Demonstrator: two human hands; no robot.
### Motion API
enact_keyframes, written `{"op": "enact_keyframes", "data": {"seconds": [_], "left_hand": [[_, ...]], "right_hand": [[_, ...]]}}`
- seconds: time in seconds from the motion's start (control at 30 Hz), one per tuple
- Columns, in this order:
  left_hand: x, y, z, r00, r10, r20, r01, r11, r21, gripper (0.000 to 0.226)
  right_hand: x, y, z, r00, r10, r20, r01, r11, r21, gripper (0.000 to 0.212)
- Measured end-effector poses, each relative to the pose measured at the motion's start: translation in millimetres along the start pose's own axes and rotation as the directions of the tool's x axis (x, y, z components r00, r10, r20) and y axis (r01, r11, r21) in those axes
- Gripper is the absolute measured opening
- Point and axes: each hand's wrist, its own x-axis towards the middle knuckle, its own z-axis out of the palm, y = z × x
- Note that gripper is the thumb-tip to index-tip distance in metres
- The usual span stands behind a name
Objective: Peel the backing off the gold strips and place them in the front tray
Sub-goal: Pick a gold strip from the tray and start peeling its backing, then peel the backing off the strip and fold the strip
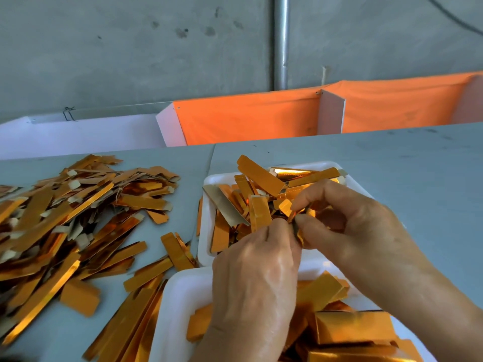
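Both hands pinching one gold strip
Left hand and right hand grip the gold strip between fingertips, above the front tray.

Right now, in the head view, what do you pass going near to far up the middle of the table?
Near tray → left hand → far tray → bare table → orange cloth → concrete wall.
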Motion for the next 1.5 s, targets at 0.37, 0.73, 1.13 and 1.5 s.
{"op": "enact_keyframes", "data": {"seconds": [0.37,0.73,1.13,1.5], "left_hand": [[1,1,-1,0.990,-0.040,0.133,0.080,0.949,-0.306,0.059],[-4,-6,2,0.968,-0.041,0.249,0.165,0.850,-0.500,0.057],[-6,-11,9,0.937,-0.160,0.309,0.317,0.760,-0.567,0.044],[-7,-3,14,0.948,-0.147,0.282,0.280,0.804,-0.524,0.047]], "right_hand": [[10,11,-14,0.998,0.022,0.065,-0.024,0.999,0.025,0.023],[14,16,-20,0.999,0.036,0.006,-0.037,0.994,0.106,0.023],[6,7,-22,0.990,-0.090,-0.112,0.086,0.996,-0.035,0.009],[6,10,-16,0.998,-0.025,-0.059,0.025,1.000,-0.014,0.039]]}}
